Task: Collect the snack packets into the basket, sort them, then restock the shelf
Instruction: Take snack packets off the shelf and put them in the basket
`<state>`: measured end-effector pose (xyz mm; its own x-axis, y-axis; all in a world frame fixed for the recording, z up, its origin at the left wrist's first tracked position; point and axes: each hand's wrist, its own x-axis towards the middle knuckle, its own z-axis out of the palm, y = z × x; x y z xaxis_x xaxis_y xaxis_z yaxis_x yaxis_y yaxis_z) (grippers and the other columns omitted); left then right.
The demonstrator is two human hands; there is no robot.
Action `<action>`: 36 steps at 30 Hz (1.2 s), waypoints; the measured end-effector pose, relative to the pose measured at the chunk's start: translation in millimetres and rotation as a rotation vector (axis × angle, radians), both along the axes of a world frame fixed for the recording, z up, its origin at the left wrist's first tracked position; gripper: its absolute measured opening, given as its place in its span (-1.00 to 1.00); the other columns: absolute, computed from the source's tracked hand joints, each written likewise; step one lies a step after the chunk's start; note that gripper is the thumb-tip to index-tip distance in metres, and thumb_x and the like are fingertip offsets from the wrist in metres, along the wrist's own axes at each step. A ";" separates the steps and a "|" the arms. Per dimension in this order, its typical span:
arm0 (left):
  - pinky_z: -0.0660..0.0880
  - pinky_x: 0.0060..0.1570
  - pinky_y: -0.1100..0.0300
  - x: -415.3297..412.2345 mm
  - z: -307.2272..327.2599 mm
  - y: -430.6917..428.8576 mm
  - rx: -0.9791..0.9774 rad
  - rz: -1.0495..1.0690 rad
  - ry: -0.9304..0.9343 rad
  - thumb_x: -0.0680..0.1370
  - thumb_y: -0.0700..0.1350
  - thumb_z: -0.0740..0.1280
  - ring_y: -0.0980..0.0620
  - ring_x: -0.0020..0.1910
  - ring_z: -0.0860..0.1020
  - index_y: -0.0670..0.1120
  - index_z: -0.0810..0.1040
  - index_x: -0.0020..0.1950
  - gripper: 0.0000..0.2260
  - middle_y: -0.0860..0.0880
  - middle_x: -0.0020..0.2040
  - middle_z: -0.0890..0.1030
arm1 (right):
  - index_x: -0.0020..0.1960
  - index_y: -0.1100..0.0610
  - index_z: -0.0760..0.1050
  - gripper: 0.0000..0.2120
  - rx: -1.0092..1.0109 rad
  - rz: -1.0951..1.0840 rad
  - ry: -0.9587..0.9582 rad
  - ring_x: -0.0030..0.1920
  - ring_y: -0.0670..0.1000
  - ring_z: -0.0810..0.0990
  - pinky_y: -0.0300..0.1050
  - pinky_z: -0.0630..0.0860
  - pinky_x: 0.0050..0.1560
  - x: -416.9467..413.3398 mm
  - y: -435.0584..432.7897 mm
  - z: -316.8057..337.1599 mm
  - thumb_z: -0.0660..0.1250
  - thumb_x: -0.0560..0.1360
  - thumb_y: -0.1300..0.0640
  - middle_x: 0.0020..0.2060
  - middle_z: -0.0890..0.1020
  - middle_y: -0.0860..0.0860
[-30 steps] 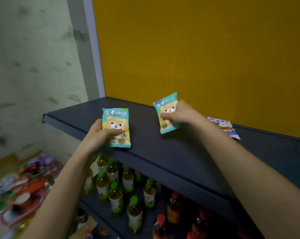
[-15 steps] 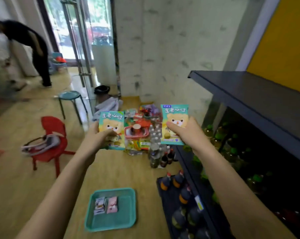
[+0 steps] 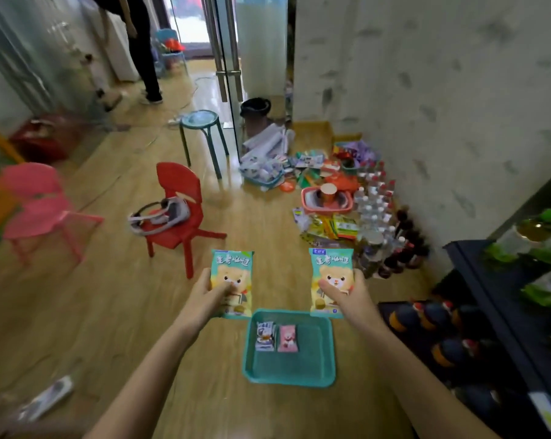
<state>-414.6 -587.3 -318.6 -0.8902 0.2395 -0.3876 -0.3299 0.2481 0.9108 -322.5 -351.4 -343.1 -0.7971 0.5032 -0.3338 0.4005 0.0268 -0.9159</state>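
My left hand (image 3: 206, 297) grips a teal snack packet with a bear picture (image 3: 233, 266) by its lower edge, held upright above the floor. My right hand (image 3: 347, 294) grips a matching teal bear packet (image 3: 330, 270) the same way. Both packets hang just above the far edge of a teal basket (image 3: 323, 365) on the wooden floor. Inside the basket lie a small blue-white packet (image 3: 264, 336) and a pink packet (image 3: 287, 338), side by side at its left.
The dark shelf unit (image 3: 489, 299) with bottles stands at the right. A heap of snacks, bottles and a pink bowl (image 3: 326, 201) lies by the wall ahead. A red chair (image 3: 179, 204), pink chair (image 3: 36, 201) and teal stool (image 3: 201, 125) stand to the left. A person's legs (image 3: 144, 55) are far back.
I turned from the shelf to the floor, carrying both bear packets off the top shelf. The basket now sits closer, right under my hands.
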 end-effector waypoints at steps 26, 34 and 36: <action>0.50 -0.08 0.09 -147.7 -749.9 53.1 -0.304 -0.187 -0.158 0.53 -0.22 0.31 -0.04 -0.11 0.52 -0.17 0.35 0.08 -0.82 -0.14 -0.02 0.53 | 0.13 0.10 0.33 -0.67 -0.028 0.020 -0.226 -0.16 -0.08 0.53 -0.30 0.43 -0.30 -142.2 0.4 -716.8 0.40 0.45 0.17 -0.03 0.54 0.04; 0.48 0.06 0.07 -139.8 -777.2 64.3 -0.698 -0.296 0.046 0.53 -0.05 0.31 -0.12 0.09 0.55 -0.16 0.37 0.24 -0.65 -0.14 0.19 0.53 | 0.43 0.10 0.22 -0.28 0.055 0.009 -0.397 0.17 0.17 0.53 0.16 0.54 0.12 -143.7 -1.6 -766.6 0.44 0.38 -0.06 0.23 0.51 0.13; 0.44 0.06 0.07 -141.0 -774.3 68.0 -0.875 -0.385 0.156 0.55 0.01 0.24 -0.12 0.12 0.52 -0.18 0.37 0.24 -0.65 -0.14 0.23 0.48 | 0.43 0.11 0.22 -0.28 0.076 0.021 -0.418 0.14 0.16 0.54 0.14 0.54 0.11 -147.7 -1.2 -771.6 0.43 0.39 -0.07 0.20 0.52 0.13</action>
